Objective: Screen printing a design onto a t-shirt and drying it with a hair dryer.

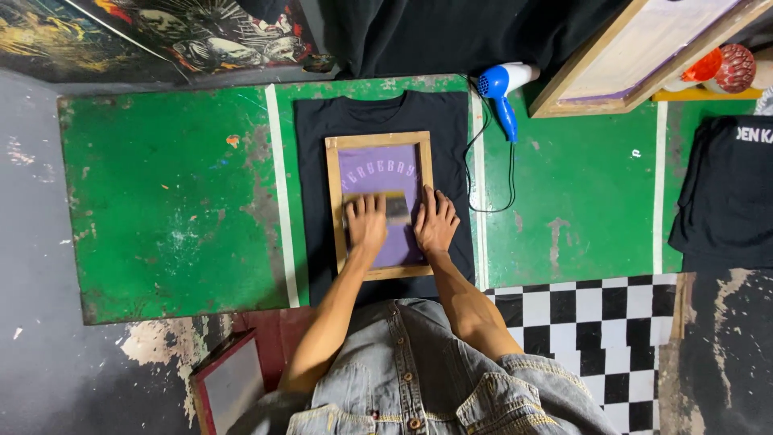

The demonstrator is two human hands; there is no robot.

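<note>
A black T-shirt [314, 153] lies flat on the green table [161, 201]. On top of it sits a wooden-framed printing screen [332, 201] with a purple mesh [378, 165] bearing pale lettering. My left hand [366, 223] presses on a squeegee [397, 208] inside the frame, fingers spread toward the top. Beside it, my right hand [436, 221] rests flat over the squeegee's right end and the frame's right rail.
A blue and white hair dryer [501, 87] with a black cord lies right of the shirt. A larger wooden screen [636, 48] leans at top right. Folded black shirts [725, 193] sit far right. A small framed board [229, 387] stands near my left elbow.
</note>
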